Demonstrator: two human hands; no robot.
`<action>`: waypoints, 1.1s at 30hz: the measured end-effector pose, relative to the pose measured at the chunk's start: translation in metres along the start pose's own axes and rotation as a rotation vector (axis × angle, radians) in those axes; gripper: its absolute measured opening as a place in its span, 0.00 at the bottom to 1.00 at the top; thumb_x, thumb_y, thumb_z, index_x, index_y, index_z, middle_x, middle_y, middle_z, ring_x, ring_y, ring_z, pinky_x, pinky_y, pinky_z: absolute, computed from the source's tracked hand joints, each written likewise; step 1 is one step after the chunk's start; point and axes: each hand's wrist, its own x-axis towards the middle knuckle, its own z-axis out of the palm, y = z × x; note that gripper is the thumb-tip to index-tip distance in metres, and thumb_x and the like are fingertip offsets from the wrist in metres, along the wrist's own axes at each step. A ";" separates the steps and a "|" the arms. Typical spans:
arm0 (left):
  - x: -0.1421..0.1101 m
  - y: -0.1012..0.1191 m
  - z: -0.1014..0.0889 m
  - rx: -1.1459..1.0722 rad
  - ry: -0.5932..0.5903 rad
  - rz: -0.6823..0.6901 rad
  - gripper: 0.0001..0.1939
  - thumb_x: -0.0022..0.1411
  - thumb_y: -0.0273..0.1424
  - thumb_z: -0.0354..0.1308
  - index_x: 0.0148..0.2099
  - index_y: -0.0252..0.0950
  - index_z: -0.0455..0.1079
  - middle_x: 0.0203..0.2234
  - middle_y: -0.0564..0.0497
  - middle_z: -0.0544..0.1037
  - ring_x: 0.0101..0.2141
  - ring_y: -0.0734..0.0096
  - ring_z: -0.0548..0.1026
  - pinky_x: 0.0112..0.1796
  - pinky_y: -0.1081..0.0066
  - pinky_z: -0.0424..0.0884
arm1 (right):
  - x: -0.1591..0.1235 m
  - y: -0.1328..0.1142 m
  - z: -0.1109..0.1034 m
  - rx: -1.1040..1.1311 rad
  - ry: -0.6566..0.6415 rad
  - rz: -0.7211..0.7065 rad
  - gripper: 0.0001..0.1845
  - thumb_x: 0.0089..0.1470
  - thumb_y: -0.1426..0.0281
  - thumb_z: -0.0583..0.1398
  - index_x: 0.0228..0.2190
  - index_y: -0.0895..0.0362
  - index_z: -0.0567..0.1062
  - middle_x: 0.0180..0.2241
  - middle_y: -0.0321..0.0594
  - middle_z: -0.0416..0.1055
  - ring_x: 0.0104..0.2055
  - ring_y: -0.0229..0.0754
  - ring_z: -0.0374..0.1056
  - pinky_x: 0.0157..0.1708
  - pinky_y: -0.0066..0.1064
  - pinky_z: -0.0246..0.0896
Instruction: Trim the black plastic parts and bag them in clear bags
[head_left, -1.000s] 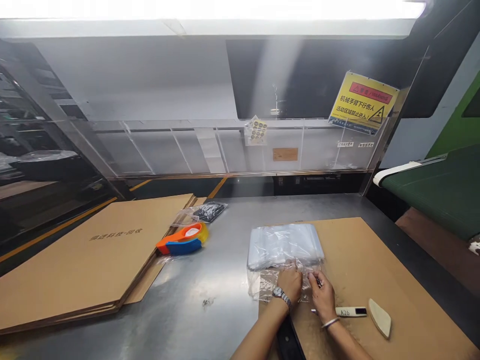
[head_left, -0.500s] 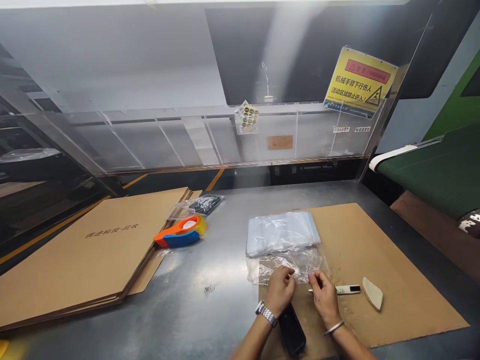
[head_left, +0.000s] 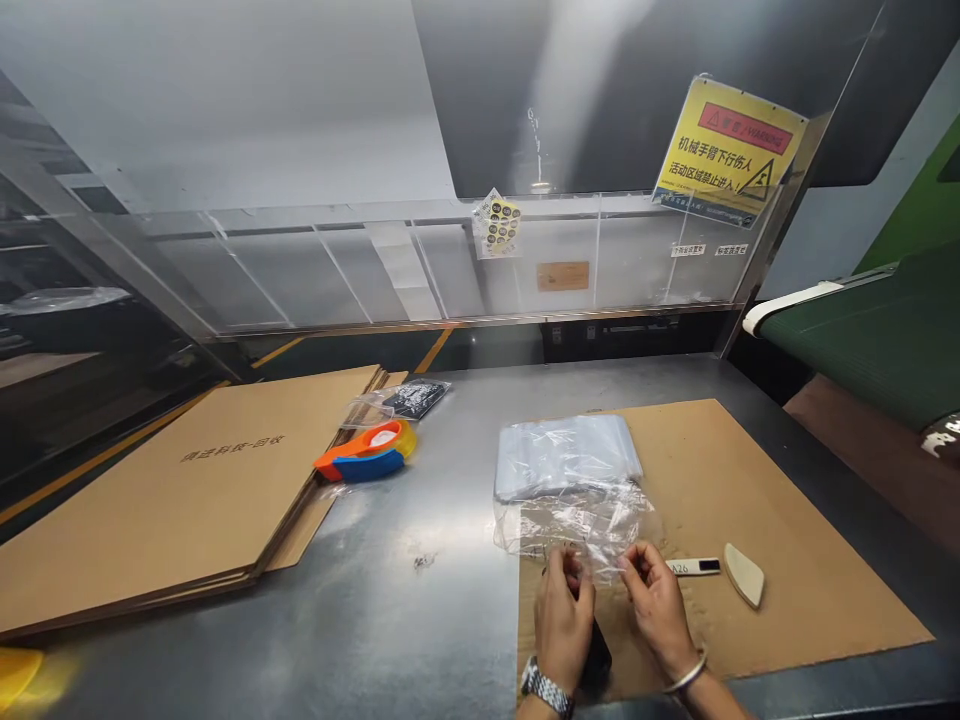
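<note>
Right hand (head_left: 664,615) has thumb and index pinched together on the near edge of a loose clear plastic film (head_left: 577,515). Left hand (head_left: 564,620) sits just beside it, fingers curled in by the film's near edge; cannot tell if it grips film or only touches it, fingertips partly hidden. Film lies crumpled and shiny, running from the near side of a flat plastic-wrapped stack (head_left: 566,455) toward both hands; stack is flat, partly on the cardboard sheet (head_left: 810,570), left part over the metal table (head_left: 420,620). A black object (head_left: 598,665) is on the sheet, near side, between the hands and partly behind the left one. Right of the hands: white tool marked A26 (head_left: 697,567), one end by the right hand, then a pale wedge-shaped block (head_left: 744,577) just beside it. Far left, orange-blue tape dispenser (head_left: 367,455) by the cardboard pile (head_left: 225,460), well apart from the hands. Risks, my judgement: thin slick film could slip from a fingertip pinch, or tear or stretch if the hands pull apart unevenly; creases could hide an edge, so two layers get caught as one. A hard tug toward the near side could drag the stack along if film and stack are joined, can't tell if they are. Right wrist or little finger swinging right could knock the A26 tool into the block; left hand dropping could nudge the black object.
</note>
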 end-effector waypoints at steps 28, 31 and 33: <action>-0.034 -0.054 -0.062 0.705 0.292 0.144 0.12 0.58 0.28 0.50 0.40 0.35 0.74 0.22 0.50 0.69 0.28 0.65 0.68 0.30 0.67 0.64 | -0.049 0.001 -0.014 -0.665 -0.362 -0.100 0.12 0.58 0.66 0.47 0.28 0.55 0.66 0.26 0.40 0.69 0.29 0.46 0.68 0.27 0.32 0.55; -0.036 -0.053 -0.060 0.714 0.240 0.098 0.13 0.59 0.28 0.49 0.41 0.34 0.73 0.23 0.49 0.71 0.29 0.64 0.69 0.31 0.67 0.64 | -0.055 -0.005 -0.025 -0.555 -0.367 -0.066 0.11 0.59 0.64 0.47 0.31 0.54 0.66 0.27 0.38 0.69 0.29 0.42 0.67 0.29 0.30 0.56; -0.038 -0.052 -0.059 0.711 0.205 0.071 0.13 0.59 0.28 0.48 0.41 0.34 0.73 0.24 0.48 0.72 0.30 0.64 0.70 0.31 0.67 0.64 | -0.059 -0.008 -0.028 -0.482 -0.358 -0.034 0.11 0.59 0.62 0.48 0.32 0.54 0.66 0.28 0.37 0.69 0.30 0.41 0.67 0.30 0.29 0.57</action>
